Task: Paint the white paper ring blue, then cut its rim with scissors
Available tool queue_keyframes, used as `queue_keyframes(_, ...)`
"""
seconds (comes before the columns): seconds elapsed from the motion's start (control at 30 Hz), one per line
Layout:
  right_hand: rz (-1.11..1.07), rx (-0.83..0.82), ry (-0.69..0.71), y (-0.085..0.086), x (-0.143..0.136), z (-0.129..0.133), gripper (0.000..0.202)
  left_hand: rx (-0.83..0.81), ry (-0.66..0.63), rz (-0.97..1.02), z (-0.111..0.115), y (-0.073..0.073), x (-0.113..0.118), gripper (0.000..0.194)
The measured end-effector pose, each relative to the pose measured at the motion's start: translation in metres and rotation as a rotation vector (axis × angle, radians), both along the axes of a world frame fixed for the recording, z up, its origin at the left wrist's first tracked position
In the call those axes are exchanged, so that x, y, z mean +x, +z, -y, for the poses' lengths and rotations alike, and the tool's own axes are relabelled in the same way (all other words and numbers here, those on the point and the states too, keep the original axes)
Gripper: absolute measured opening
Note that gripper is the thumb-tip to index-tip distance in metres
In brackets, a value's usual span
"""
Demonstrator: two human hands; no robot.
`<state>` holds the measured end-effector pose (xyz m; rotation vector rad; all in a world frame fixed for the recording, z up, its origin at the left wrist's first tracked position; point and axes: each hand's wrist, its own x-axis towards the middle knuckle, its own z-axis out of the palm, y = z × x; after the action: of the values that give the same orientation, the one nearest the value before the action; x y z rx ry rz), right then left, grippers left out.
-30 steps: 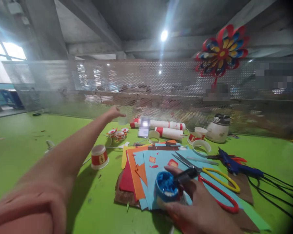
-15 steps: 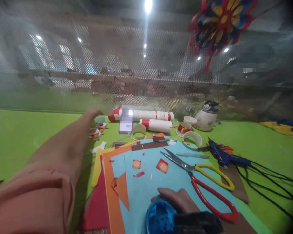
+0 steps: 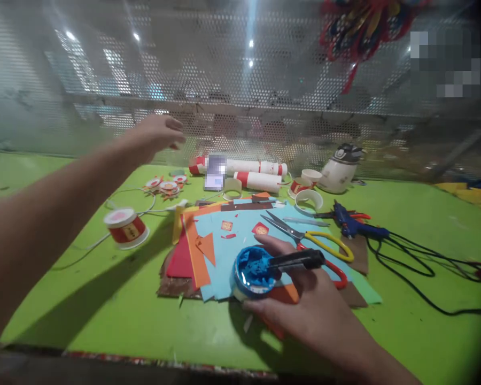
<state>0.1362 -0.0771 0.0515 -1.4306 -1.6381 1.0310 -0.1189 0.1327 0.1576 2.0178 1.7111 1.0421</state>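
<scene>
My right hand (image 3: 304,299) grips a small jar of blue paint (image 3: 253,271), thumb at the near side and fingers round the far side. A black-handled tool (image 3: 299,260), its head hidden in the paint, leans across the jar's rim. Raised over the table's far left, my left hand (image 3: 160,136) has bent, slightly parted fingers and nothing visible in it. Beneath it lie several small red-and-white round pieces with orange points (image 3: 169,188). Scissors (image 3: 304,235) with yellow and red handles rest on light blue paper (image 3: 240,251), just beyond the jar.
A red-and-white paper cup (image 3: 127,229) stands at left beside a white cord. White tubes with red bands (image 3: 260,183), a phone (image 3: 215,174), cardboard rings (image 3: 308,201) and a penguin-shaped container (image 3: 340,170) line the back. A blue glue gun (image 3: 356,224) trails black cables at right.
My left hand has lifted and come right, away from the round pieces. The view has shifted, showing the paint jar and right hand higher in the picture and the paper cup at left.
</scene>
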Motion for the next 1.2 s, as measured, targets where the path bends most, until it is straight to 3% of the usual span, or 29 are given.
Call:
queue_keyframes(0.07,0.03,0.066,0.017,0.001,0.0,0.01,0.074,-0.062,-0.194,0.055,0.061,-0.019,0.002,0.043)
queue_keyframes(0.13,0.035,0.128,0.046,0.0,-0.001,0.023,0.071,-0.206,-0.534,0.211,0.125,-0.049,0.004,0.057)
queue_keyframes(0.17,0.029,0.147,0.069,-0.001,-0.001,0.029,0.069,-0.255,-0.61,0.257,0.155,-0.065,0.006,0.06)
queue_keyframes(0.27,0.035,0.168,0.127,-0.006,-0.005,0.045,0.067,-0.372,-0.665,0.287,0.224,-0.109,0.011,0.069)
queue_keyframes(0.37,0.108,0.164,0.165,-0.009,-0.013,0.055,0.068,-0.275,-0.588,0.273,0.259,-0.135,0.017,0.079)
queue_keyframes(0.6,0.21,0.226,0.209,-0.017,-0.031,0.059,0.062,-0.051,-0.484,0.295,0.268,-0.161,0.026,0.067)
queue_keyframes(0.8,0.12,0.144,0.188,-0.026,-0.042,0.056,0.061,-0.06,-0.359,0.363,0.268,-0.173,0.024,0.067)
queue_keyframes(1.03,0.191,0.359,0.131,-0.037,-0.019,0.064,0.063,-0.072,-0.258,0.387,0.271,-0.18,0.023,0.052)
queue_keyframes(1.13,0.15,0.37,0.138,-0.034,-0.013,0.07,0.059,-0.068,-0.253,0.39,0.272,-0.183,0.025,0.048)
queue_keyframes(1.2,0.128,0.411,0.154,-0.028,-0.017,0.07,0.046,-0.061,-0.259,0.4,0.273,-0.184,0.026,0.047)
